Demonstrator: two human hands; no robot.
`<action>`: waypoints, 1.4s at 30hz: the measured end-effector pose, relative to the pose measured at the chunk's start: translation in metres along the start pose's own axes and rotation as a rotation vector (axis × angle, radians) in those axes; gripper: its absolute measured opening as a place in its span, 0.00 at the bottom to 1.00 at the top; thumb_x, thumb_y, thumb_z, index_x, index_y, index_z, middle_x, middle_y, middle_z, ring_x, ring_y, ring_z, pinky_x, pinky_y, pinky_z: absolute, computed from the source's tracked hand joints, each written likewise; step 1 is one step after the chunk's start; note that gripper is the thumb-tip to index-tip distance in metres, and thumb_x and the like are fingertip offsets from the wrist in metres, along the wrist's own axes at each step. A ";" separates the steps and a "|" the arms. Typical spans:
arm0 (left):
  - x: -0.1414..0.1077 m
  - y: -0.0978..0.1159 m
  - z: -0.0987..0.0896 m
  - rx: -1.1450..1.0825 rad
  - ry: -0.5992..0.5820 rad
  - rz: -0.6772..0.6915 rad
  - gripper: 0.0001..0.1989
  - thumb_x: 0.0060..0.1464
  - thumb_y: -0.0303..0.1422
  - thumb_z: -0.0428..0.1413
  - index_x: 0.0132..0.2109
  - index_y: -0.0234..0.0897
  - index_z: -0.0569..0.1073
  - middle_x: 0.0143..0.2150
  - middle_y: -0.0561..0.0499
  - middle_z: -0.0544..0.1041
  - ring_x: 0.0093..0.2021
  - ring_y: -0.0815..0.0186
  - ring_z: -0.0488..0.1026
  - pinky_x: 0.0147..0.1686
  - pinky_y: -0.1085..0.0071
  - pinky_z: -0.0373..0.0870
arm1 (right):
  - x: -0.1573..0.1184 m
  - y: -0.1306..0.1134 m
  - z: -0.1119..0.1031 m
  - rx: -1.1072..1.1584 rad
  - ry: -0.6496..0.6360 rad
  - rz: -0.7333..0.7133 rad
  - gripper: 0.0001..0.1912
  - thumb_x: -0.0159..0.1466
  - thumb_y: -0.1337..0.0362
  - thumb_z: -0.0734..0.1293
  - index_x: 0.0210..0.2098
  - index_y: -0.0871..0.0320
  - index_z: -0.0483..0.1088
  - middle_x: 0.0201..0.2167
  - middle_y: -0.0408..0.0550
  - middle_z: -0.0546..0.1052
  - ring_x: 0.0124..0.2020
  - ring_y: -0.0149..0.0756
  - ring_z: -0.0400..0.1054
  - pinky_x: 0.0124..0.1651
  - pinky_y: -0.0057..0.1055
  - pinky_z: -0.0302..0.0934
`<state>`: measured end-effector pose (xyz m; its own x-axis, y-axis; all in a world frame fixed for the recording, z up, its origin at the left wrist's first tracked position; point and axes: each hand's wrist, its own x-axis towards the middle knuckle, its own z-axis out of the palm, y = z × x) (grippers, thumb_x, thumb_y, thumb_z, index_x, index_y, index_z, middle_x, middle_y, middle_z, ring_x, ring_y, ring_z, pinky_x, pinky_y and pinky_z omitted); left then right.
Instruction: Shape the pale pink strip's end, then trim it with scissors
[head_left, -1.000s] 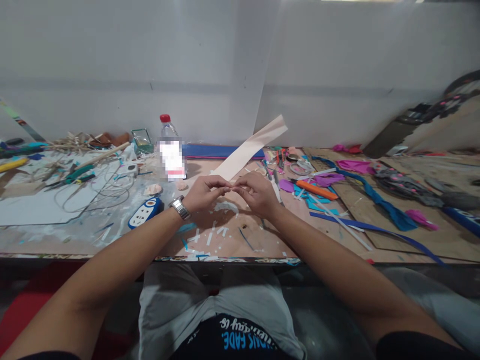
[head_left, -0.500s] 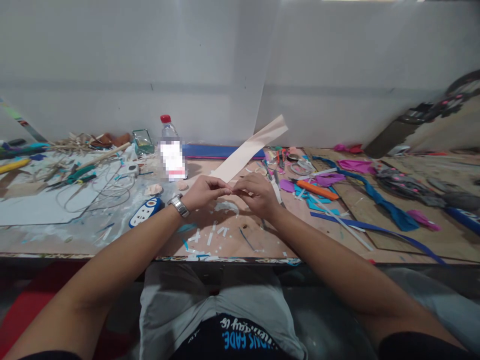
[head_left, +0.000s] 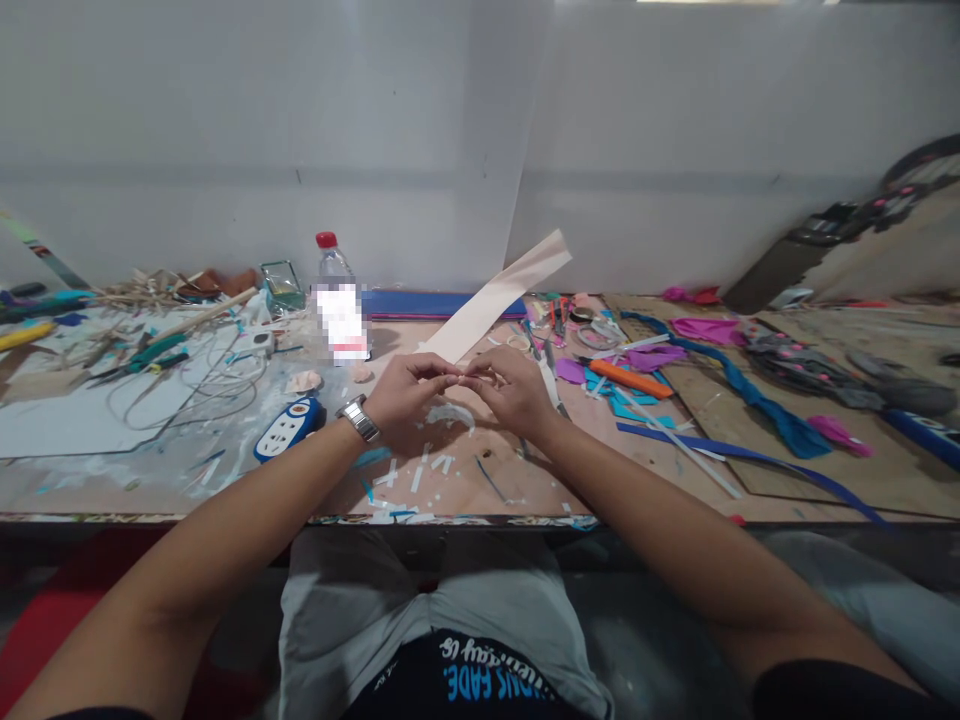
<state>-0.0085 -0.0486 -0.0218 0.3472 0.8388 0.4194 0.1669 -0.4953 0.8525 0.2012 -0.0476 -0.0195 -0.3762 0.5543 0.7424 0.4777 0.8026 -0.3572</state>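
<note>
A long cream paper strip [head_left: 495, 302] slants from my fingers up to the right, its far end raised in front of the wall. My left hand [head_left: 412, 392], with a metal watch [head_left: 360, 418] at the wrist, pinches the strip's near end between thumb and forefinger. Meeting it tip to tip, my right hand [head_left: 510, 392] pinches at the same spot. The fingers cover that end of the strip, so its exact shape is hidden. Below the hands, small white and blue scraps [head_left: 420, 470] lie on the wooden table [head_left: 457, 492].
A red-capped bottle [head_left: 341, 310] and blue-and-white power strip [head_left: 287, 428] stand left, near green-handled pliers [head_left: 154, 360]. To the right lie an orange cutter [head_left: 630, 378], purple and teal paper pieces, and a blue ribbon [head_left: 772, 465]. A folded blue sheet [head_left: 420, 304] lies behind.
My right fingers have drawn in closer to the left fingertips at the pinch. The view has shifted very slightly; the strip keeps its slant.
</note>
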 end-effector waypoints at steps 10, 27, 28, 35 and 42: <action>-0.001 -0.006 -0.002 0.005 -0.050 0.072 0.15 0.58 0.42 0.62 0.41 0.34 0.81 0.37 0.45 0.82 0.37 0.65 0.77 0.38 0.71 0.72 | 0.001 -0.005 -0.003 0.062 0.027 0.016 0.16 0.65 0.49 0.71 0.31 0.54 0.73 0.29 0.47 0.78 0.34 0.40 0.71 0.41 0.38 0.61; 0.000 -0.003 0.002 -0.012 -0.112 0.049 0.17 0.64 0.45 0.54 0.40 0.33 0.73 0.33 0.50 0.73 0.33 0.69 0.67 0.35 0.73 0.64 | 0.003 -0.008 -0.003 0.027 0.005 -0.034 0.14 0.66 0.52 0.70 0.32 0.55 0.73 0.30 0.47 0.79 0.34 0.39 0.71 0.42 0.37 0.61; 0.000 -0.004 0.001 -0.003 -0.111 0.029 0.18 0.63 0.46 0.55 0.40 0.33 0.74 0.33 0.50 0.73 0.32 0.69 0.67 0.34 0.73 0.63 | 0.003 -0.008 -0.003 0.034 0.004 -0.034 0.13 0.66 0.52 0.70 0.32 0.55 0.73 0.30 0.47 0.79 0.34 0.39 0.72 0.42 0.37 0.61; 0.003 -0.010 -0.002 0.000 -0.128 -0.028 0.21 0.59 0.49 0.58 0.38 0.32 0.76 0.32 0.50 0.75 0.31 0.70 0.67 0.31 0.74 0.62 | 0.000 -0.003 0.002 0.062 -0.001 -0.068 0.05 0.66 0.60 0.72 0.36 0.54 0.78 0.32 0.47 0.81 0.36 0.39 0.73 0.43 0.38 0.63; 0.003 -0.007 0.003 0.005 0.018 -0.060 0.21 0.55 0.49 0.62 0.36 0.32 0.78 0.31 0.48 0.77 0.29 0.69 0.68 0.29 0.73 0.64 | 0.000 0.000 0.003 0.044 -0.012 -0.035 0.04 0.65 0.62 0.72 0.35 0.55 0.78 0.32 0.48 0.80 0.37 0.40 0.72 0.43 0.39 0.63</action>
<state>-0.0060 -0.0438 -0.0272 0.3200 0.8708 0.3732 0.1913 -0.4452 0.8748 0.1994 -0.0472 -0.0212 -0.4012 0.5283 0.7483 0.4287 0.8302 -0.3563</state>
